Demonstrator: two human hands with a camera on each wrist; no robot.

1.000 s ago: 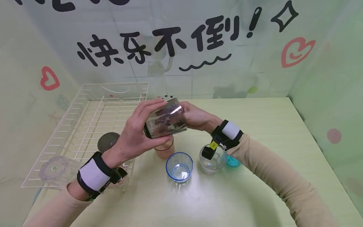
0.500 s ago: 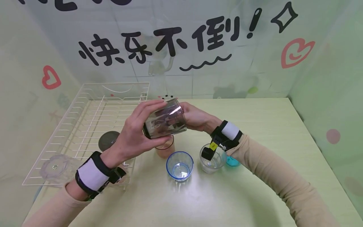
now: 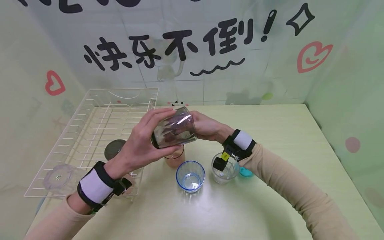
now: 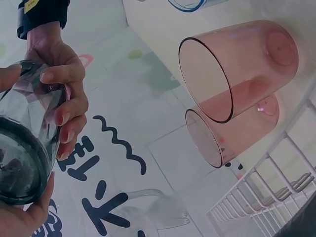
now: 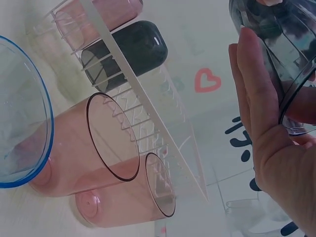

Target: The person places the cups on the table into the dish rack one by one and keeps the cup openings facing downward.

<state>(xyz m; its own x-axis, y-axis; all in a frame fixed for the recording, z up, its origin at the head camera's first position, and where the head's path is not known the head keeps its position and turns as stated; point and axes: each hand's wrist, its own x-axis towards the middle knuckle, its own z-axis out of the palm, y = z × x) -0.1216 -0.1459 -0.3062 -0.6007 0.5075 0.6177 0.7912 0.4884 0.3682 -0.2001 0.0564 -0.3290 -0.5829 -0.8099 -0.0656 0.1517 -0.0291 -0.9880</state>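
Note:
A smoky grey, see-through glass point(image 3: 177, 128) is tilted on its side above the table, held between both hands. My left hand point(image 3: 140, 138) grips it near the base, with fingers over the top and the thumb beneath. At the rim end, my right hand point(image 3: 207, 126) holds the glass; in the right wrist view its long fingers point(image 5: 256, 81) lie along the outer wall, and the thumb seems to be inside the rim. What lies inside the glass is hard to tell through the tinted wall. Beneath the hands stands a pink glass point(image 3: 175, 158).
A blue-rimmed clear glass point(image 3: 190, 176) and another clear glass point(image 3: 223, 173) stand in front. A second pink glass point(image 4: 207, 138) shows behind the first. A turquoise item point(image 3: 246, 171) is partly behind the right forearm. The white wire rack point(image 3: 99, 123) at left holds several cups, including a dark one point(image 3: 115, 149).
Both hands and the glass stay nearly in place; the glass has turned only slightly. The view has shifted a little.

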